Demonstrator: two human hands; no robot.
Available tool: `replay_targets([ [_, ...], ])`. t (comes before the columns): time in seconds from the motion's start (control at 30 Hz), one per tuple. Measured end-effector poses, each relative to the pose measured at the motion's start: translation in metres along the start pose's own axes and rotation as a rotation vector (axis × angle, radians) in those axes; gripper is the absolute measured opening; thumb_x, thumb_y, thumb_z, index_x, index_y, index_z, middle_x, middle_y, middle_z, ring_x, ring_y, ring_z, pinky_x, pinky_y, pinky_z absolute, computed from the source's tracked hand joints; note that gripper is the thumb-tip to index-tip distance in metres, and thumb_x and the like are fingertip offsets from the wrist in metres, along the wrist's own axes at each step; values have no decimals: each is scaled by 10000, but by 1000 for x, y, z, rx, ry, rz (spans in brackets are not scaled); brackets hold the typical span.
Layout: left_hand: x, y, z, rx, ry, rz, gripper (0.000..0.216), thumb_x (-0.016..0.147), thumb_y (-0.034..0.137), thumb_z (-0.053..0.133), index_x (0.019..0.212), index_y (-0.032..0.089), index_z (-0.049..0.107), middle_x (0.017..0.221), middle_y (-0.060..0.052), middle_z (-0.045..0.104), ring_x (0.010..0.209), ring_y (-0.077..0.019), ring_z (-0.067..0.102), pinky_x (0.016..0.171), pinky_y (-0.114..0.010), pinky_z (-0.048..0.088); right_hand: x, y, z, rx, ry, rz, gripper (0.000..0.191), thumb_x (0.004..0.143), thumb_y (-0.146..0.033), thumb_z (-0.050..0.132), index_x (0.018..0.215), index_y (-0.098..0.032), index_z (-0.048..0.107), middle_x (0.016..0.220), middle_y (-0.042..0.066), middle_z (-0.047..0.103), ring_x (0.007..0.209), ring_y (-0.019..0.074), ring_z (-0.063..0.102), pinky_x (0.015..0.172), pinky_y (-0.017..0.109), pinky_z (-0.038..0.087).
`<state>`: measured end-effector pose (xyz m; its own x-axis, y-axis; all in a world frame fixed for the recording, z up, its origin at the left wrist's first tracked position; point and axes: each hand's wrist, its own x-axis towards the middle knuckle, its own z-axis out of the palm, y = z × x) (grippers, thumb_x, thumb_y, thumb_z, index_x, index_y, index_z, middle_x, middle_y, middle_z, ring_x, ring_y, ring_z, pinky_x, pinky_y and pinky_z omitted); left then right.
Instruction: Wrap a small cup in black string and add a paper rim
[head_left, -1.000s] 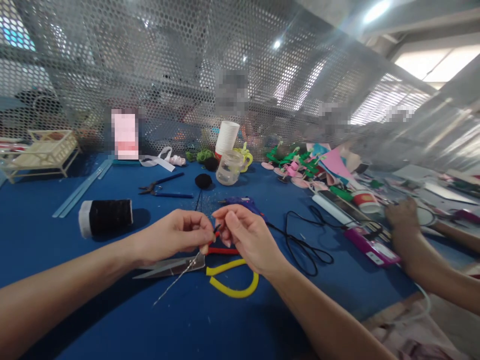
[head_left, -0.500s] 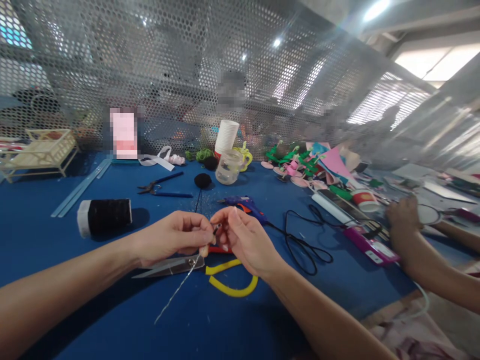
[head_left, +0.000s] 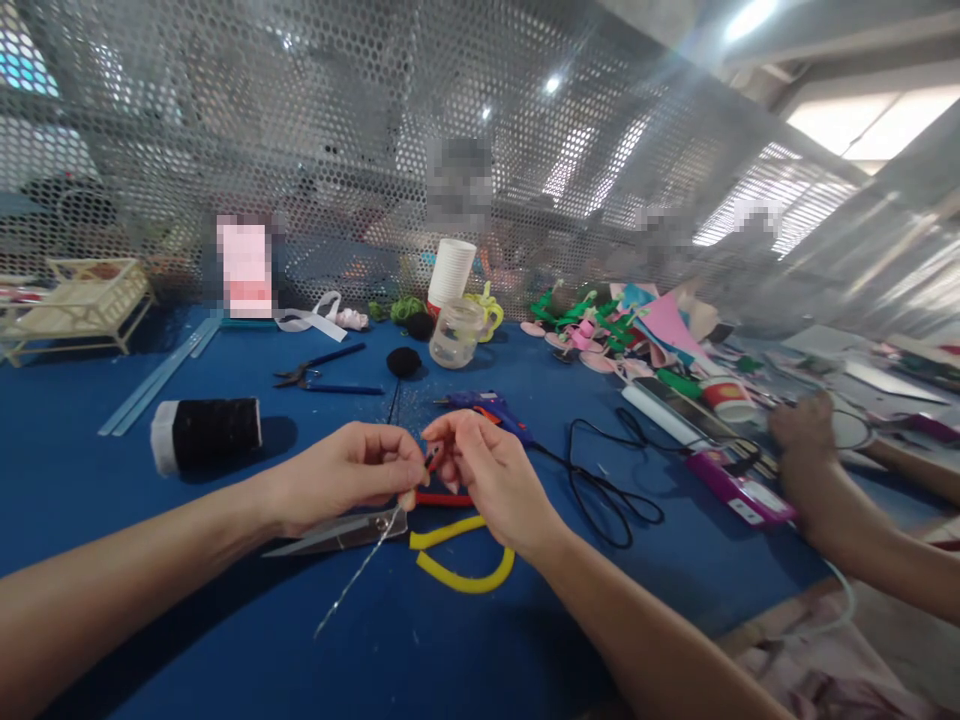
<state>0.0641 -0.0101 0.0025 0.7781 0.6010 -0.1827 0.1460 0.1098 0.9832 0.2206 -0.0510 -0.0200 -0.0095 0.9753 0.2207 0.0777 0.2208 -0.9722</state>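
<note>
Facing each other, hands [head_left: 356, 478] [head_left: 496, 478] curled close, left pinching silvery strand [head_left: 358, 570].

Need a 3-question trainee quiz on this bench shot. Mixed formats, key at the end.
1. Multiple choice: What colour is the handle loop in plain view on the scissors?
A) Green
B) Yellow
C) White

2. True or false: The blue-handled pliers lie with their handles pressed together.

3. Fill in: The thin silvery strand runs down from the fingertips of the person's ____ hand.

Key:
1. B, yellow.
2. False; the handles are spread apart.
3. Left: the left hand pinches just above where the strand emerges.
</note>
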Motion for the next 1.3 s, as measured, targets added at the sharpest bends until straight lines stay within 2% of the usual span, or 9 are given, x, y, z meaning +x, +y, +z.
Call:
replay_targets([
  [0.1, 1, 4, 0, 125, 53, 48, 177, 762, 280, 514, 665, 135, 483, 555, 49, 502, 491, -45, 350, 471, -187, 258, 1, -2, -2, -129, 21, -12, 332, 821, -460, 390, 665, -173, 454, 569, -28, 433, 467, 71, 373, 425, 207, 309],
  [0.23, 2, 2, 2, 252, 79, 87, 176, 763, 256, 481, 634, 138, 461, 577, 48, 468, 530, -57, 368, 506, -190, 300, -1, -3, -2, -396, 4, -136, 291, 795, -355, 471, 574, -178, 402, 507, -55, 345, 463, 69, 305, 438, 214, 271],
  [0.33, 2, -2, 3, 332, 106, 100, 181, 757, 253, 475, 616, 148, 432, 571, 59, 405, 534, -62, 336, 508, -194, 303, -3, -3, 0, -479, -24, -195, 272, 805, -276, 458, 559, -175, 402, 505, -54, 344, 474, 70, 304, 458, 216, 275],
  [0.53, 1, -4, 5, 381, 95, 97, 140, 754, 236, 460, 644, 153, 435, 583, 57, 408, 536, -68, 341, 504, -197, 308, -2, -3, -1, -356, -72, -117, 292, 824, -301, 419, 560, -178, 399, 520, -44, 364, 495, 77, 346, 482, 212, 311],
  [0.73, 0, 2, 4, 349, 84, 111, 140, 754, 248, 468, 657, 148, 460, 592, 44, 466, 558, -74, 396, 542, -199, 343, 1, -3, -3, -213, -58, 43, 445, 832, -504, 312, 564, -174, 442, 480, -33, 409, 417, 70, 353, 410, 207, 289],
  [0.83, 0, 2, 5, 356, 96, 111, 127, 740, 223, 470, 639, 149, 451, 579, 52, 443, 545, -68, 382, 530, -190, 339, 1, -3, -2, -287, -17, 8, 473, 841, -501, 300, 511, -177, 403, 443, -44, 355, 417, 70, 332, 422, 212, 281],
  [1.0, 0, -2, 7, 433, 129, 109, 121, 726, 201, 459, 617, 152, 436, 576, 56, 403, 537, -67, 343, 497, -185, 312, -2, -2, -1, -428, -84, -84, 385, 831, -375, 407, 503, -179, 362, 471, -50, 341, 451, 68, 318, 444, 213, 272],
  [1.17, 0, 1, 5, 421, 98, 100, 123, 732, 217, 460, 629, 152, 444, 584, 50, 433, 538, -68, 361, 505, -188, 324, -1, -2, -2, -336, -126, -12, 410, 845, -411, 364, 521, -169, 431, 455, -37, 412, 422, 67, 387, 427, 200, 307],
  [1.3, 0, 3, 3, 411, 90, 106, 121, 740, 224, 464, 645, 149, 466, 582, 49, 449, 541, -68, 379, 516, -186, 333, 1, -4, -5, -296, -66, 46, 487, 852, -493, 268, 548, -165, 459, 447, -29, 422, 405, 69, 379, 415, 202, 305],
])
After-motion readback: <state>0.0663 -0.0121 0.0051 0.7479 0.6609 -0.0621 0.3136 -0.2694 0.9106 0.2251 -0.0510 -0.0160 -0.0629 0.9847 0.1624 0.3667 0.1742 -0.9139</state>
